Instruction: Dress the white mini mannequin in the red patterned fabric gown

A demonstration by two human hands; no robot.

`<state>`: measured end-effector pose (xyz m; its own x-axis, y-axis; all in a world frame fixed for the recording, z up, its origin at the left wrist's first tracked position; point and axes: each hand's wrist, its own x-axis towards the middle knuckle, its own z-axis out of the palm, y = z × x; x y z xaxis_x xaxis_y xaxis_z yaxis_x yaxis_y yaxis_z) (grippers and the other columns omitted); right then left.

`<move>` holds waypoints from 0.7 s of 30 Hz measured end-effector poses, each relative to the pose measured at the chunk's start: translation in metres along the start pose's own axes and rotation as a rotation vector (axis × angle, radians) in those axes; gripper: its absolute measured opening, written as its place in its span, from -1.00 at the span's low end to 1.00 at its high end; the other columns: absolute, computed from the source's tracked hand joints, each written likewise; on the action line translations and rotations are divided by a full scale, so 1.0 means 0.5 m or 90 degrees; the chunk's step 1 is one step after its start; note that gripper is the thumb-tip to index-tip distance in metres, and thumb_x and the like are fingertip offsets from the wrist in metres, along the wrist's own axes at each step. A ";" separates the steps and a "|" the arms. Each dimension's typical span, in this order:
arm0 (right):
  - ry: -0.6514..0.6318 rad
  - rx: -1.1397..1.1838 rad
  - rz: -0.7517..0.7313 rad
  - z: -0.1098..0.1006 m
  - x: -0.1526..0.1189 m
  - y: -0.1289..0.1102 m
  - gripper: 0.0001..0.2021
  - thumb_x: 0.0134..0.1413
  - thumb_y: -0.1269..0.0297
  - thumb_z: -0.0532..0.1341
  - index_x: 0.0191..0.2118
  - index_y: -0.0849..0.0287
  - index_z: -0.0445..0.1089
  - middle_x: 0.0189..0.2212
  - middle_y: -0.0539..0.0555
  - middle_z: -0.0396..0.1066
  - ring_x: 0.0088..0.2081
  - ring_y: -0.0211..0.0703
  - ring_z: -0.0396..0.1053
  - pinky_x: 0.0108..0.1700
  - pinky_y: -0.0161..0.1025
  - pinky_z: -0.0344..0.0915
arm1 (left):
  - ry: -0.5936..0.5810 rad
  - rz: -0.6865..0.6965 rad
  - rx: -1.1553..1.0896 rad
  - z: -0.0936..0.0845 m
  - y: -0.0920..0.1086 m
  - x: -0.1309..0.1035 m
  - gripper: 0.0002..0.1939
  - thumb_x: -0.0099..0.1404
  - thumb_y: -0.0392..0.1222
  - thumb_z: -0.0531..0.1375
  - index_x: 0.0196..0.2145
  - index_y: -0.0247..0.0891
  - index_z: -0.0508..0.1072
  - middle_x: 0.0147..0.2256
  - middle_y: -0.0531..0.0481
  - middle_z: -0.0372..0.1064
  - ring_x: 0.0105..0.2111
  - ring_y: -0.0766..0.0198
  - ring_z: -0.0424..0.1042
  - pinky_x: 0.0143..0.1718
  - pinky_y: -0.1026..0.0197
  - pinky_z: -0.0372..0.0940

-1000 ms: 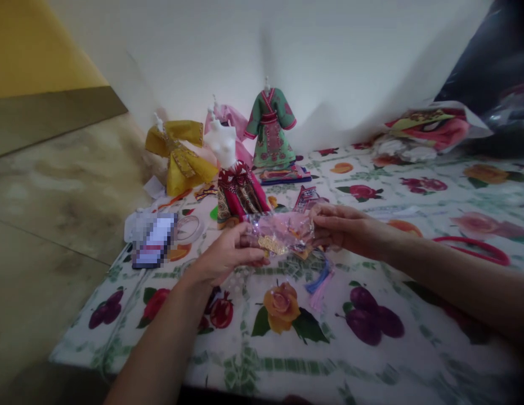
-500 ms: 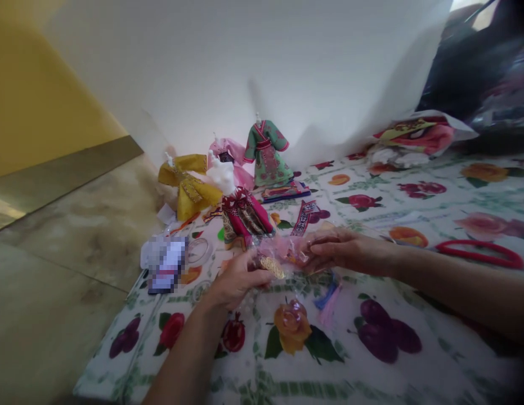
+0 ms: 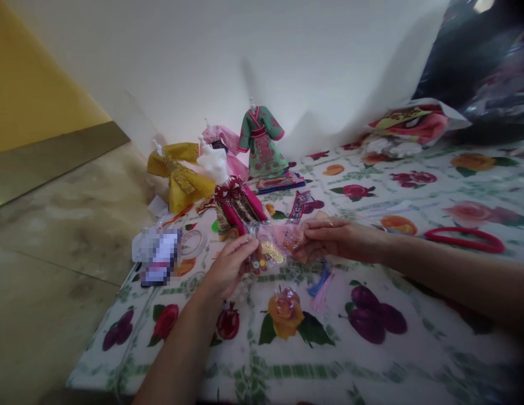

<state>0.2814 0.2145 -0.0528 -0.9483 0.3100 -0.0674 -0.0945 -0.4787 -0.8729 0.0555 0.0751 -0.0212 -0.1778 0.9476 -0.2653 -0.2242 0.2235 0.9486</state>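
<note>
Between my two hands is a clear plastic bag point(image 3: 281, 239) with pink pieces, a gold oval ornament point(image 3: 272, 252) and small flower-shaped bits showing through it. My left hand point(image 3: 231, 263) pinches the bag's left side. On the right side, my right hand point(image 3: 329, 239) has its fingers closed on the bag. Just behind the bag stands a small dress form in a crimson and gold skirt point(image 3: 240, 205) with a bare white top. A blue and pink tassel point(image 3: 321, 287) lies on the cloth below my right hand.
Small forms wear a yellow robe point(image 3: 181, 177), a pink garment point(image 3: 225, 143) and a green robe point(image 3: 262, 143). A clear tape roll point(image 3: 193, 243) and a pixelated item point(image 3: 161, 257) lie left. Red-handled scissors point(image 3: 464, 239) and a bag of fabric point(image 3: 413, 129) are right, on fruit-patterned cloth point(image 3: 304, 371).
The whole view has shifted slightly. My left thumb has moved off the gold ornament toward the bag's left edge, and the small flower-shaped bits now show. Both hands still hold the bag.
</note>
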 end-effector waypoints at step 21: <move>-0.024 0.039 -0.012 0.003 -0.003 -0.007 -0.88 0.24 0.33 0.20 -0.19 0.21 0.47 -0.16 0.14 0.55 -0.05 -0.09 0.50 0.03 -0.15 0.39 | 0.042 0.046 0.025 -0.001 -0.002 0.001 -0.67 0.05 0.00 0.42 -0.35 -0.29 0.51 -0.42 0.07 0.42 -0.44 0.39 0.37 -0.43 0.34 0.27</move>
<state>0.2825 0.2143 -0.0489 -0.9569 0.2884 -0.0325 -0.1290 -0.5228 -0.8426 0.0553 0.0752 -0.0221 -0.2548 0.9448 -0.2062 -0.1713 0.1658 0.9712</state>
